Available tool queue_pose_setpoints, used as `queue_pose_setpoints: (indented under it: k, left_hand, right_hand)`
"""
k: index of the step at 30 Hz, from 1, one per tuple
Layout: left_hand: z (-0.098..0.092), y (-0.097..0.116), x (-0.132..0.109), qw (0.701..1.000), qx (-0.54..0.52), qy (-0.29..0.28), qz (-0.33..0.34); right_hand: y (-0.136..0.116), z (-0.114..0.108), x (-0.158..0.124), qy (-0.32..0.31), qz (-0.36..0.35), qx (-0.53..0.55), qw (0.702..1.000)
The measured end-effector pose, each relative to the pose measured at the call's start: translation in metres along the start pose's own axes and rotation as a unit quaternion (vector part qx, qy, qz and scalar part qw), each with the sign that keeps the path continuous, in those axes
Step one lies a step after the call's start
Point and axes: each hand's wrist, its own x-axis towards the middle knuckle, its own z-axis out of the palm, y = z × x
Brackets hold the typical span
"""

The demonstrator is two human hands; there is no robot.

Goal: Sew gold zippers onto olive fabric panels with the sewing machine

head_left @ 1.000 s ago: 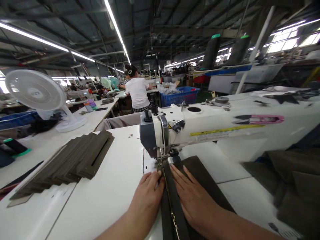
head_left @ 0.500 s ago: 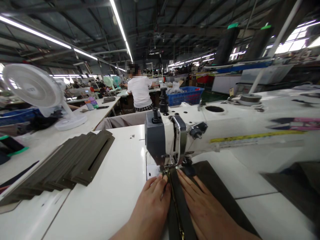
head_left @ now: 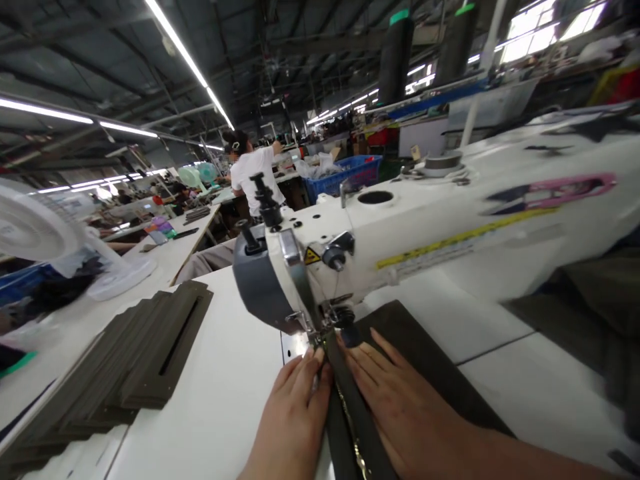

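A white industrial sewing machine (head_left: 400, 233) stands on the white table (head_left: 230, 387). Under its presser foot (head_left: 320, 333) runs a dark olive fabric piece (head_left: 425, 373) with a zipper strip (head_left: 350, 420) along its middle. My left hand (head_left: 295, 420) lies flat on the left side of the strip, fingers stretched toward the foot. On the right side my right hand (head_left: 395, 407) presses flat on the fabric, fingers spread. Both sets of fingertips sit just short of the needle.
A fanned stack of dark olive slotted pieces (head_left: 135, 360) lies at the left. A white desk fan (head_left: 45, 233) stands beyond it. Pink snips (head_left: 555, 190) rest on the machine arm. More dark fabric (head_left: 595, 313) is heaped at the right. A person in white (head_left: 255, 177) works ahead near a blue crate (head_left: 350, 175).
The view has tilted and swung left, closer to the machine head. Both hands stay flat on the fabric beside the zipper, close to the presser foot.
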Motion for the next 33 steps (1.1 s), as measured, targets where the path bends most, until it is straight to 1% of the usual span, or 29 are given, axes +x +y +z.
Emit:
queue_pose_setpoints:
  k: [2, 5, 7, 8, 10, 14, 18, 20, 22, 24, 30, 33]
  left_hand:
    - [0.002, -0.001, -0.002, 1.0, -0.006, -0.015, -0.004]
    - [0.01, -0.005, -0.01, 1.0, -0.016, 0.014, -0.009]
    - [0.015, -0.01, -0.015, 0.999, -0.023, 0.032, 0.004]
    - [0.016, -0.013, -0.017, 0.999, -0.028, 0.029, 0.012]
    - [0.016, -0.017, -0.018, 0.999, -0.04, 0.006, 0.018]
    - [0.012, -0.019, -0.016, 0.998, -0.058, -0.019, -0.003]
    - [0.007, -0.017, -0.014, 0.998, -0.037, -0.046, 0.012]
    - [0.004, -0.015, -0.012, 0.998, -0.022, -0.057, 0.015]
    - [0.002, -0.011, -0.009, 0.998, -0.012, -0.053, 0.013]
    - [0.0, -0.006, -0.006, 0.999, -0.007, -0.04, 0.014]
    - [0.001, 0.004, 0.0, 0.999, -0.03, -0.027, -0.017]
    - [0.0, 0.006, 0.0, 0.998, -0.047, -0.023, -0.034]
  right_hand:
    - [-0.004, 0.0, 0.003, -0.005, 0.038, 0.03, 0.999]
    - [-0.008, -0.001, 0.008, -0.013, 0.081, 0.077, 0.994]
    - [-0.009, -0.003, 0.01, -0.011, 0.089, 0.103, 0.991]
    - [-0.008, -0.004, 0.01, -0.009, 0.088, 0.114, 0.99]
    - [-0.005, -0.006, 0.01, -0.007, 0.084, 0.129, 0.988]
    - [0.0, -0.009, 0.008, -0.006, 0.077, 0.148, 0.986]
    - [0.0, -0.01, 0.007, -0.019, 0.088, 0.155, 0.984]
    - [-0.001, -0.009, 0.008, -0.049, 0.081, 0.146, 0.985]
    - [-0.002, -0.007, 0.007, -0.079, 0.053, 0.126, 0.987]
    - [-0.002, -0.004, 0.006, -0.086, 0.029, 0.098, 0.991]
    - [-0.003, 0.01, -0.001, -0.032, -0.001, 0.0, 0.999]
    - [-0.003, 0.012, -0.003, -0.008, -0.02, -0.041, 0.999]
